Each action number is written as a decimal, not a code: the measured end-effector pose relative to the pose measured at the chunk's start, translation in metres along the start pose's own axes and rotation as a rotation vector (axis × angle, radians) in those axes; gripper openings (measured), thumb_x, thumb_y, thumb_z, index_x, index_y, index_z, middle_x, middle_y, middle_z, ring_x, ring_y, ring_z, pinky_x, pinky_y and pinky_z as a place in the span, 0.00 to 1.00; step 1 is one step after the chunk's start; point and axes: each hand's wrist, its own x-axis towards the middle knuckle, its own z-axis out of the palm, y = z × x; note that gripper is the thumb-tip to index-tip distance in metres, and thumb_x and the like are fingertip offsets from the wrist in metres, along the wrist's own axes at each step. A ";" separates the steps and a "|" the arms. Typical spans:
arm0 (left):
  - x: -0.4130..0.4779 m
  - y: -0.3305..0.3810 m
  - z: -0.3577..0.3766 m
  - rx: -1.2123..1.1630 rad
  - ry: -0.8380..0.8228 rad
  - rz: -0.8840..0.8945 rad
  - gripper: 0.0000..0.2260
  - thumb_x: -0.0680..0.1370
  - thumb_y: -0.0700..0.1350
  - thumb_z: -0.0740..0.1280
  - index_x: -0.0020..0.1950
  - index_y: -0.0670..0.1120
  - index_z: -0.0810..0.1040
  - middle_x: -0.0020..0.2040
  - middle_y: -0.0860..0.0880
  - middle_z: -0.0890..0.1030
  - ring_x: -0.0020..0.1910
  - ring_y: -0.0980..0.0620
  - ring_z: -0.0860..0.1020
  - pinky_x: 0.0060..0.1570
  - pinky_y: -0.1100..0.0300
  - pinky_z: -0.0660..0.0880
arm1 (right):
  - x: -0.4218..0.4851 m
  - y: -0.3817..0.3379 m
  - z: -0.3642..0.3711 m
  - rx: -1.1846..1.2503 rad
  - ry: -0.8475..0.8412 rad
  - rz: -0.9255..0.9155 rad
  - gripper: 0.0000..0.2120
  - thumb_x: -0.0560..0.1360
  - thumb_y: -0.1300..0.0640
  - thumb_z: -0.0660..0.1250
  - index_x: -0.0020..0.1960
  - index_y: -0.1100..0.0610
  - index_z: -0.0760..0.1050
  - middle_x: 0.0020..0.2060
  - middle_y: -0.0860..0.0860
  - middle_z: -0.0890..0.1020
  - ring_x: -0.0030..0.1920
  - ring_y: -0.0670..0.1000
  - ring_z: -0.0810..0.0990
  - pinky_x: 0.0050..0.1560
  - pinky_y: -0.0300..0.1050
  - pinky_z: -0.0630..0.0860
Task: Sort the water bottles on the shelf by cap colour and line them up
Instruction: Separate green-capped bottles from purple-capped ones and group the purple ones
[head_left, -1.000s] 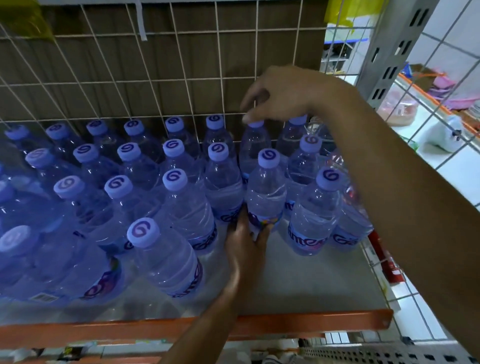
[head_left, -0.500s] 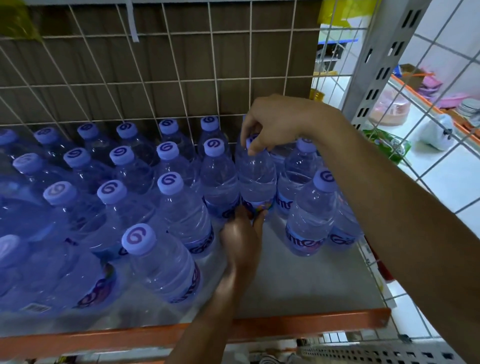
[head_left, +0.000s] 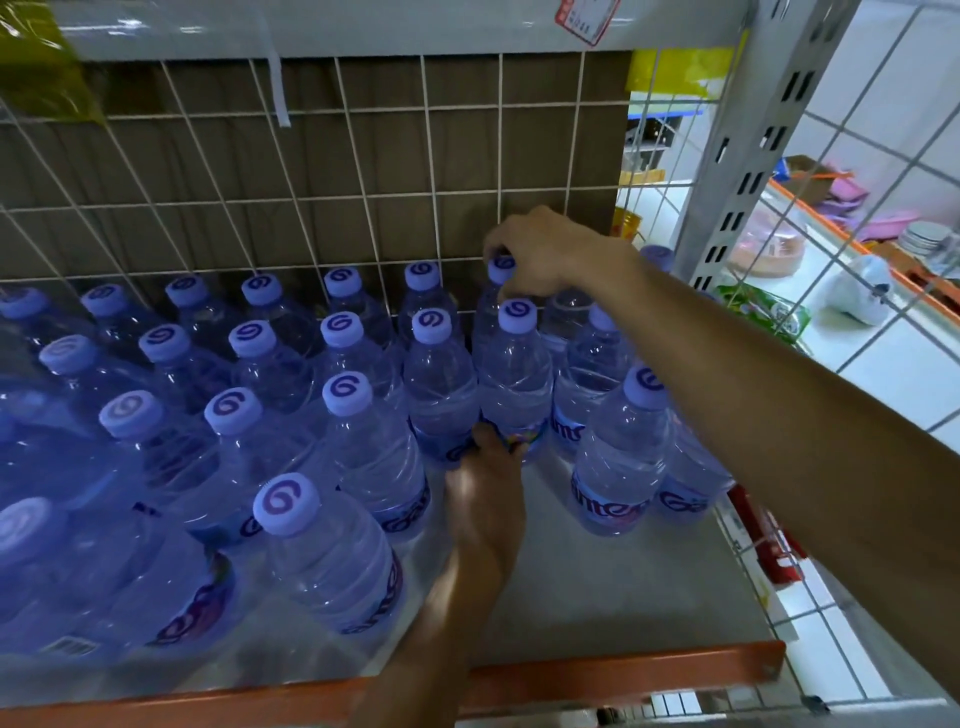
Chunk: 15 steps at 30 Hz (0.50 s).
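Note:
Several clear water bottles with lilac caps stand in rows on the grey shelf (head_left: 597, 587). My right hand (head_left: 545, 254) reaches to the back row and pinches the cap of a rear bottle (head_left: 501, 267) by the wire grid. My left hand (head_left: 485, 488) lies low on the shelf, its fingertips against the base of the bottle in front (head_left: 514, 379), which stands upright with its cap free. To the right stands another bottle (head_left: 621, 441), partly under my right forearm.
A white wire grid (head_left: 363, 197) backs the shelf and another closes the right side (head_left: 831, 260). An orange rail (head_left: 623, 670) runs along the front edge. A grey upright post (head_left: 727, 156) stands at the right. Bare shelf lies at the front right.
My right hand let go of the nearer bottle's cap and moved back to the rear bottle's cap. My left hand stayed at that nearer bottle's base. The camera view tilted up.

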 end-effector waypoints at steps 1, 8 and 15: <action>0.000 0.000 -0.002 0.037 -0.017 0.031 0.12 0.71 0.50 0.72 0.44 0.43 0.77 0.30 0.47 0.79 0.27 0.50 0.78 0.25 0.69 0.64 | 0.001 0.001 -0.001 -0.010 0.017 -0.001 0.19 0.72 0.56 0.71 0.61 0.56 0.73 0.58 0.56 0.76 0.56 0.56 0.75 0.48 0.44 0.70; 0.004 -0.005 0.003 0.250 -0.045 0.109 0.22 0.64 0.55 0.78 0.41 0.39 0.77 0.22 0.45 0.75 0.16 0.50 0.73 0.16 0.68 0.67 | 0.000 -0.003 0.001 0.045 0.017 0.044 0.19 0.72 0.59 0.71 0.62 0.58 0.73 0.58 0.57 0.77 0.55 0.56 0.77 0.48 0.43 0.72; -0.009 -0.026 -0.005 0.075 -0.229 -0.028 0.11 0.76 0.52 0.66 0.47 0.44 0.76 0.39 0.48 0.82 0.38 0.49 0.81 0.36 0.59 0.77 | -0.021 -0.031 -0.018 0.043 0.172 -0.095 0.19 0.75 0.49 0.67 0.63 0.56 0.74 0.59 0.54 0.77 0.58 0.55 0.75 0.56 0.46 0.72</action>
